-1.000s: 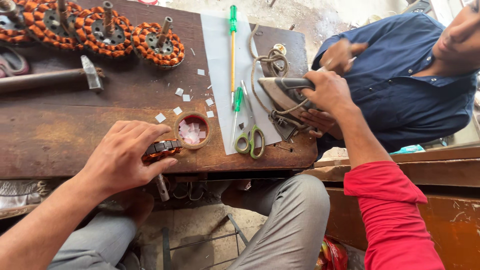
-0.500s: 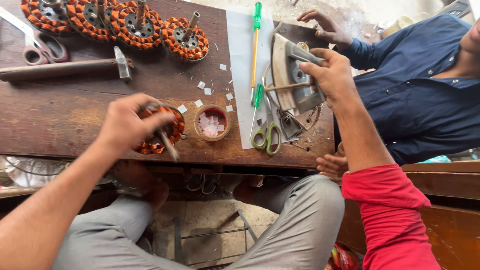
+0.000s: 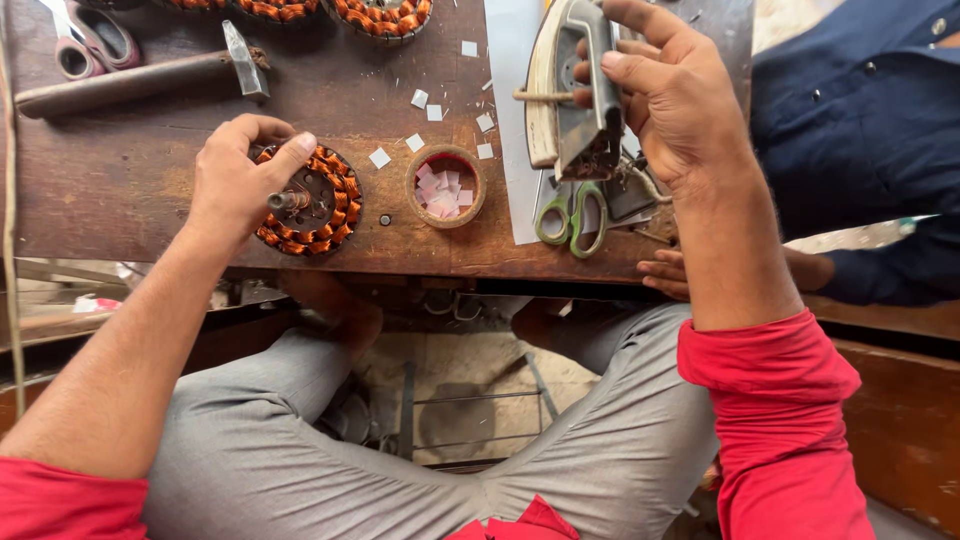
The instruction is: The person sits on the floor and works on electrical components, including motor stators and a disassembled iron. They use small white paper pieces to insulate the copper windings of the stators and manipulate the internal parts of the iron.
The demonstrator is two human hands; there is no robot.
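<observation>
Left hand [image 3: 232, 180] on motor coil [image 3: 308, 200], near table [image 3: 130, 190] front edge. Small bowl [image 3: 446, 186] with paper bits just right of coil. Hammer [image 3: 140, 78] beyond left hand; scissors [image 3: 92, 40] further behind, at far left. Right hand [image 3: 672, 95] grips old iron [image 3: 575, 95] above paper sheet [image 3: 508, 120]. Second scissors [image 3: 568, 212] under iron, on sheet. Other person's fingers [image 3: 668, 276] on table edge, below right wrist.

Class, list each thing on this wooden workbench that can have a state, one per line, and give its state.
Copper-wound round stator: flat on bench, gripped by left hand.
Old metal flat iron: tipped up, held by right hand.
Green-handled scissors: lying closed.
Small round wooden cup: open, holding paper squares.
Hammer: lying flat, untouched.
</observation>
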